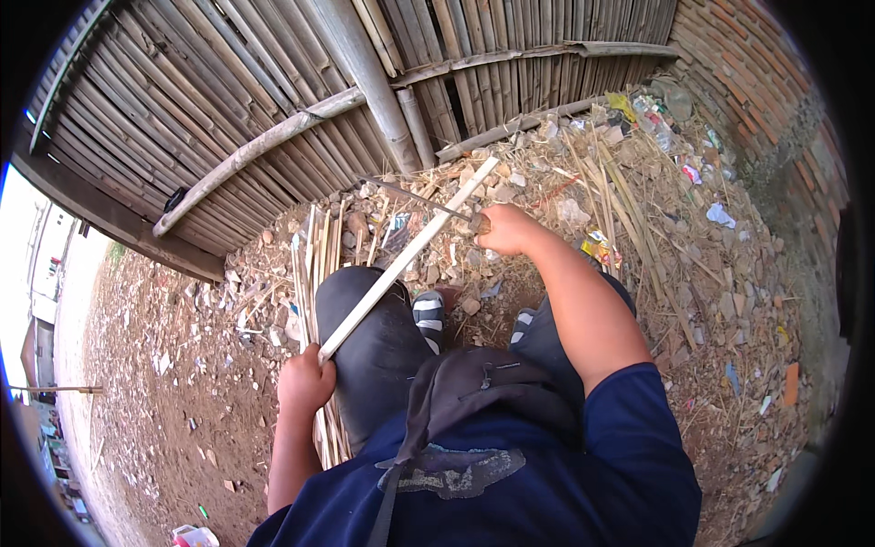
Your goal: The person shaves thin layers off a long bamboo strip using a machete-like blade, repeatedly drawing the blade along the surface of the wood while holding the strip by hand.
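Note:
My left hand (303, 381) grips the near end of a long pale bamboo strip (406, 260) that runs up and to the right across my left knee. My right hand (504, 228) is closed on the handle of a thin dark knife (415, 198), whose blade reaches left, crossing the strip near its far end. A bundle of split bamboo strips (314, 264) lies on the ground beside my left leg, partly under my left hand.
A bamboo fence (273, 100) with a thick post (369, 77) stands ahead. A brick wall (756, 73) rises at right. Stones, bamboo scraps (620, 182) and litter cover the ground around my sandalled feet (428, 314).

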Tool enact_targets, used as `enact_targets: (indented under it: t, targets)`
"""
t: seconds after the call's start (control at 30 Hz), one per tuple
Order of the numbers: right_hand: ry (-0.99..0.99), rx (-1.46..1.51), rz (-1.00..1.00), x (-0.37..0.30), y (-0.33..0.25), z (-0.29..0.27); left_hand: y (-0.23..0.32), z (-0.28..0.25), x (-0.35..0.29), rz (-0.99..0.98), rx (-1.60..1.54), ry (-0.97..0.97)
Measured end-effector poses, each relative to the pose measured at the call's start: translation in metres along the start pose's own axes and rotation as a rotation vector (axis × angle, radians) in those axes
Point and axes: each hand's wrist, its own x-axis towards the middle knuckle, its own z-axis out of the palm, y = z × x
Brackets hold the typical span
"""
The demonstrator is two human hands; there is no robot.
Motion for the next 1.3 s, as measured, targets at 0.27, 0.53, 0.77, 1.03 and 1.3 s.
enact_targets:
  t: [0.27, 0.53, 0.77, 1.03, 1.3]
  targets:
    - [-0.054, -0.327, -0.165, -0.034, -0.06, 0.005, -0.001, 0.002, -0.001, 0.001, 0.01, -0.006]
    - [0.063, -0.072, 0.134, 0.002, 0.002, 0.004, 0.009, -0.004, -0.002, 0.0, 0.087, 0.054]
    - [-0.148, -0.141, 0.047, -0.024, -0.057, -0.002, 0.002, 0.0, 0.001, 0.022, 0.078, 0.041]
    - [-0.07, -0.032, 0.18, 0.001, -0.009, -0.01, 0.001, 0.003, 0.003, 0.025, 0.037, 0.071]
    - [-0.06, -0.06, 0.121, -0.022, -0.042, -0.006, 0.002, 0.001, 0.003, 0.02, 0.058, 0.037]
